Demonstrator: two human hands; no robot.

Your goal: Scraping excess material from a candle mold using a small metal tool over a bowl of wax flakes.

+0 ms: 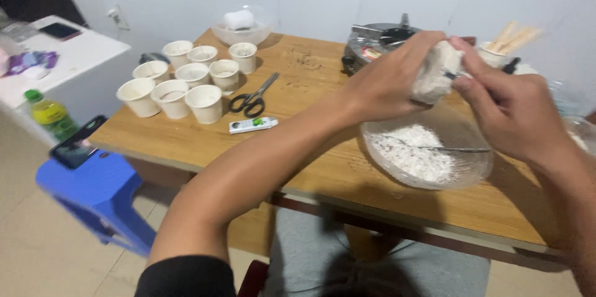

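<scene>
Well off to the left of the fingers, nine white paper cups [186, 79] stand grouped on the desk [310, 86], most looking unfilled though their insides are hard to read; scissors [253, 97] lie nearer. The left hand [388, 79] has its fingers clamped around a white lump [436, 73], tilted with its long axis running down-left to up-right. The right hand [506, 110] pinches the lump's upper end, fingers closed on it. Directly below them sits a glass bowl [428, 169] with white crumbly mix and a spoon [456, 148], so portioning seems barely begun
</scene>
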